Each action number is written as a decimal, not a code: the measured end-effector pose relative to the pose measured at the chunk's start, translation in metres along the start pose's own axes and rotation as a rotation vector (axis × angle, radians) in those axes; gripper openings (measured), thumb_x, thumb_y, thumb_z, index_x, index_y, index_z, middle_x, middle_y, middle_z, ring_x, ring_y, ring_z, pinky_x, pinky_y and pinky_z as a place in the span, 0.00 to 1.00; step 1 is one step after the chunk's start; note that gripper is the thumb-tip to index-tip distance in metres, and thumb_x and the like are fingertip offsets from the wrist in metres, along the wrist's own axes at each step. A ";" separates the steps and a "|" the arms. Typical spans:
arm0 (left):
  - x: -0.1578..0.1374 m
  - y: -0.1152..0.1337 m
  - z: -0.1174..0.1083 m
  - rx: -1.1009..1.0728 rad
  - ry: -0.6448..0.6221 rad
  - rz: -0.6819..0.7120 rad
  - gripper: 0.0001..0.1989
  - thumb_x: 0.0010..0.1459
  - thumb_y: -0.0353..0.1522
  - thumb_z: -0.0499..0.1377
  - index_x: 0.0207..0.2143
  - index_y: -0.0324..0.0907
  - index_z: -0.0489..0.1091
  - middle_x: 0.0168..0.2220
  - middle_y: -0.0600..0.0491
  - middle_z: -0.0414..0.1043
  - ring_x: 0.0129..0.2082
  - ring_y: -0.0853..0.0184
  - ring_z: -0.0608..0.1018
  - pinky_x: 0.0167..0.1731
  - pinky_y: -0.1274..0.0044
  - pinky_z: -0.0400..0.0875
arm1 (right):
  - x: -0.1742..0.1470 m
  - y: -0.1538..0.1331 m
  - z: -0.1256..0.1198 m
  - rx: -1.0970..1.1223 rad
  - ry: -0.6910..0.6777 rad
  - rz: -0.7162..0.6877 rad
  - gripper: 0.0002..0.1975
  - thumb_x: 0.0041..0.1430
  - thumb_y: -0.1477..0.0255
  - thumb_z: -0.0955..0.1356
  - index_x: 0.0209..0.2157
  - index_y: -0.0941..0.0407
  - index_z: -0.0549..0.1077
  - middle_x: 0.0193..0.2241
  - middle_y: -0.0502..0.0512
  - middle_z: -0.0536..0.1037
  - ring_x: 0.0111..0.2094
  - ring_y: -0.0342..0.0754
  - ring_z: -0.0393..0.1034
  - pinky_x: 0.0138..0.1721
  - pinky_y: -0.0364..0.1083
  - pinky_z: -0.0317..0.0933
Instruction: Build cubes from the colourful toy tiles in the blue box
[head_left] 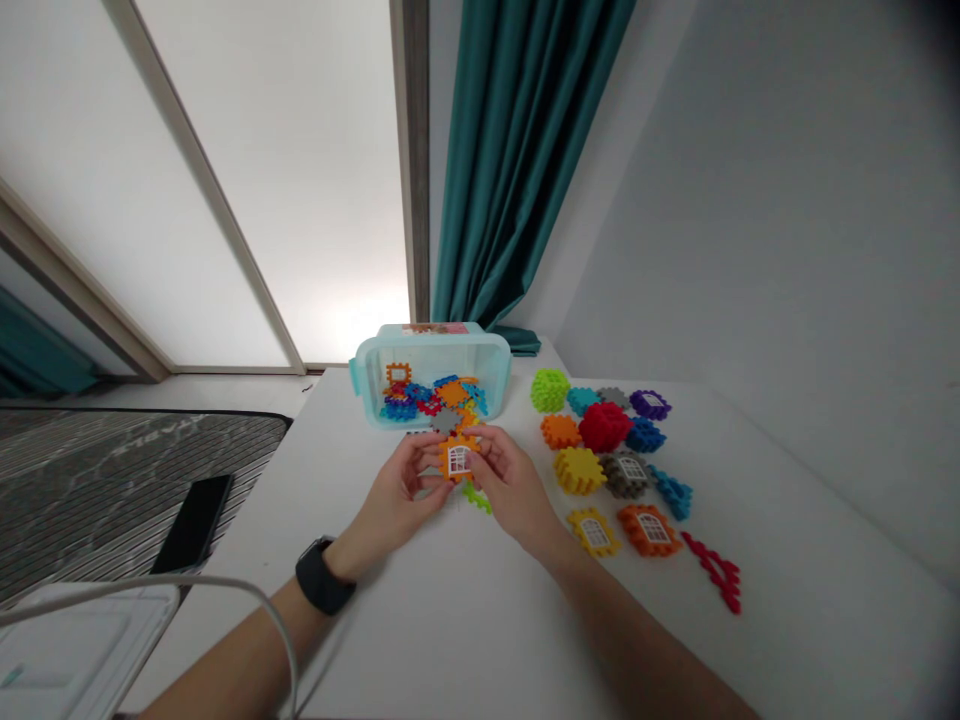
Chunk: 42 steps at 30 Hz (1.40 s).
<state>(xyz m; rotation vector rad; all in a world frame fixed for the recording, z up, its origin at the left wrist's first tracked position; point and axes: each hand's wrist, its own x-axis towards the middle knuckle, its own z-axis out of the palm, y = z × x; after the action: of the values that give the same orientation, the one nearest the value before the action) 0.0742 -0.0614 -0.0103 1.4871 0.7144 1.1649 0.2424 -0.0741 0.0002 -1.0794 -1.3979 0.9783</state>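
Between my two hands, above the white table, is an orange building piece (458, 458) with notched edges and a white window in its middle. The fingers and thumb of my left hand (409, 485) pinch its left side. My right hand (510, 482) grips its right side, thumb over the front. Just below it lies a lime green piece (477, 497), partly hidden by my right hand. Beyond my hands a pale teal tub (363, 375) lies on its side, with several loose notched pieces spilling towards me, among them a grey one (447, 420).
On the right of the table (450, 620) stand rows of pieces, including a lime green ball (550, 390), a red block (606, 427), an orange window block (649, 530) and a red branched strip (716, 572). A cable (225, 580) crosses the lower left, near a white lid (82, 650).
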 end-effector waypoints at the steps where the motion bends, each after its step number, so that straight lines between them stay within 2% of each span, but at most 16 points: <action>1: 0.000 0.000 -0.001 0.085 0.007 0.026 0.23 0.56 0.32 0.66 0.52 0.44 0.64 0.50 0.46 0.72 0.47 0.63 0.78 0.44 0.71 0.77 | 0.000 0.001 0.000 -0.002 0.014 0.006 0.11 0.63 0.67 0.64 0.46 0.54 0.70 0.26 0.46 0.69 0.23 0.42 0.63 0.23 0.41 0.60; 6: 0.001 0.002 -0.008 0.496 0.000 0.165 0.23 0.56 0.30 0.64 0.53 0.44 0.65 0.48 0.47 0.73 0.43 0.63 0.79 0.48 0.67 0.75 | 0.000 0.004 0.002 -0.010 0.062 0.001 0.11 0.61 0.67 0.66 0.45 0.54 0.71 0.26 0.46 0.70 0.24 0.42 0.65 0.23 0.41 0.60; 11: 0.005 0.004 -0.017 0.681 -0.039 0.281 0.22 0.57 0.32 0.65 0.53 0.44 0.66 0.48 0.46 0.73 0.46 0.59 0.77 0.47 0.66 0.75 | 0.000 0.006 0.005 0.017 0.052 0.009 0.12 0.60 0.67 0.67 0.46 0.54 0.70 0.27 0.47 0.72 0.26 0.43 0.68 0.26 0.41 0.63; 17: 0.004 0.002 -0.018 0.764 0.056 0.417 0.21 0.56 0.31 0.65 0.52 0.46 0.67 0.51 0.45 0.66 0.52 0.58 0.73 0.51 0.63 0.74 | 0.000 0.005 0.008 -0.002 0.087 -0.011 0.18 0.57 0.68 0.68 0.50 0.54 0.68 0.24 0.44 0.67 0.24 0.43 0.65 0.25 0.42 0.61; 22: 0.004 0.003 -0.018 0.787 0.085 0.427 0.22 0.56 0.31 0.65 0.52 0.46 0.65 0.53 0.44 0.61 0.54 0.56 0.70 0.49 0.64 0.76 | -0.001 0.004 0.008 0.058 0.038 -0.027 0.21 0.56 0.68 0.68 0.52 0.53 0.66 0.28 0.46 0.71 0.28 0.45 0.68 0.30 0.43 0.63; 30: 0.006 0.007 -0.018 0.787 0.061 0.440 0.22 0.56 0.29 0.65 0.52 0.46 0.65 0.52 0.45 0.62 0.53 0.57 0.71 0.54 0.63 0.72 | -0.001 0.009 0.006 0.059 -0.022 0.002 0.18 0.59 0.69 0.68 0.51 0.52 0.68 0.32 0.49 0.75 0.31 0.45 0.70 0.32 0.44 0.64; 40: 0.008 0.004 -0.024 0.826 0.041 0.459 0.22 0.56 0.30 0.65 0.52 0.45 0.64 0.52 0.44 0.64 0.53 0.57 0.72 0.53 0.62 0.73 | 0.000 0.004 -0.002 0.148 -0.085 0.045 0.17 0.60 0.70 0.66 0.51 0.51 0.68 0.30 0.47 0.72 0.31 0.44 0.68 0.34 0.43 0.62; 42: 0.008 0.004 -0.024 0.832 0.050 0.467 0.22 0.56 0.30 0.65 0.51 0.44 0.64 0.52 0.44 0.65 0.53 0.57 0.72 0.52 0.62 0.73 | 0.000 0.000 -0.005 0.170 -0.112 0.039 0.16 0.62 0.70 0.65 0.52 0.50 0.68 0.32 0.48 0.73 0.35 0.45 0.69 0.37 0.44 0.62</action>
<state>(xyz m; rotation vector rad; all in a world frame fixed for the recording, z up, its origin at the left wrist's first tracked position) 0.0537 -0.0460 -0.0054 2.4224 0.9844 1.3209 0.2477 -0.0745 0.0004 -0.9406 -1.3605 1.1792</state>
